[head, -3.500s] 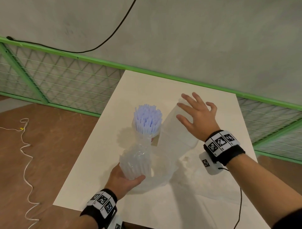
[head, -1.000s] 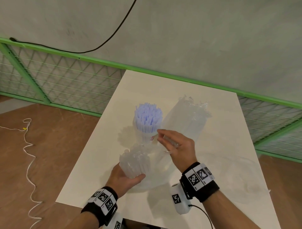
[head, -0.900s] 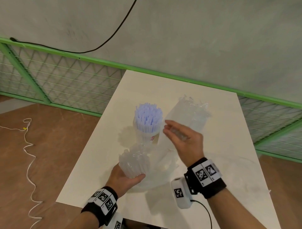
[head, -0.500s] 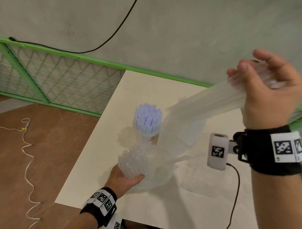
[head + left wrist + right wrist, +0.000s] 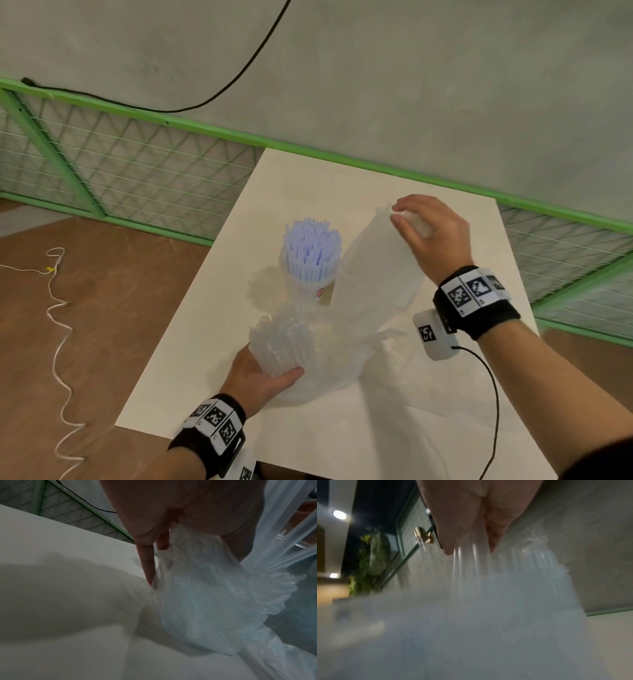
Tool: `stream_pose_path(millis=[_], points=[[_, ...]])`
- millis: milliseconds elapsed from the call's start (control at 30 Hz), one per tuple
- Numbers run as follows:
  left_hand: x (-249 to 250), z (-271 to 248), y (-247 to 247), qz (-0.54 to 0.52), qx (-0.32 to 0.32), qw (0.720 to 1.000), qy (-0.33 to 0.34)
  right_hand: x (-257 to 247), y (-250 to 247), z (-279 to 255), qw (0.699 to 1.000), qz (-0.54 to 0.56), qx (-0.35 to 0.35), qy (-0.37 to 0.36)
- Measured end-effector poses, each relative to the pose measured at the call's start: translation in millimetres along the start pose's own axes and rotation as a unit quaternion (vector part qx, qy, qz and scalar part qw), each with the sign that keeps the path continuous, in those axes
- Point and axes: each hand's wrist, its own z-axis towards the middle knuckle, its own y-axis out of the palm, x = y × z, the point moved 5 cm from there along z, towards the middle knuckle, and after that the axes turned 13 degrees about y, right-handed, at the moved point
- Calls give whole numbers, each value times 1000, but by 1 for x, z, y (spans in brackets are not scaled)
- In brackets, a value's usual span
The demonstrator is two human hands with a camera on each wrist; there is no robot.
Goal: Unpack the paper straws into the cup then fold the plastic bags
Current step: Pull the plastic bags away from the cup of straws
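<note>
One cup (image 5: 310, 286), two hands, one table (image 5: 342, 428).

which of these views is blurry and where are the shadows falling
Right wrist view: heavily motion-blurred, the plastic bag a pale smear under the right hand. Left wrist view: sharper, with a broad dark shadow across the table. Head view: sharp, with soft shadows.

pale lilac straws (image 5: 311, 248) – clear bags (image 5: 376, 284) – cream table (image 5: 342, 445) – green railing (image 5: 137, 116)

Cup (image 5: 310, 286) upright, packed with straws (image 5: 311, 245), clear bags (image 5: 373, 287) beside it
</note>
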Motion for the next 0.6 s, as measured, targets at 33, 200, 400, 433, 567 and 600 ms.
stream_pose_path(millis=[33, 200, 400, 433, 567, 600], points=[[-1, 0, 0, -2, 2, 1000, -2, 4, 8, -3, 999, -24, -26, -9], [-3, 0, -2, 15, 2, 1000, 2, 16, 43, -32, 952, -210, -211, -64], [-2, 0, -2, 24, -1, 1000, 6, 18, 40, -39, 899, -315, -303, -30], [-2, 0, -2, 24, -1, 1000, 8, 16, 39, -39, 895, -321, -308, -26], [-3, 0, -2, 18, 1, 1000, 4, 0, 24, -35, 929, -280, -241, -7], [-5, 1, -2, 14, 4, 1000, 2, -7, 15, -32, 947, -253, -198, 3]])
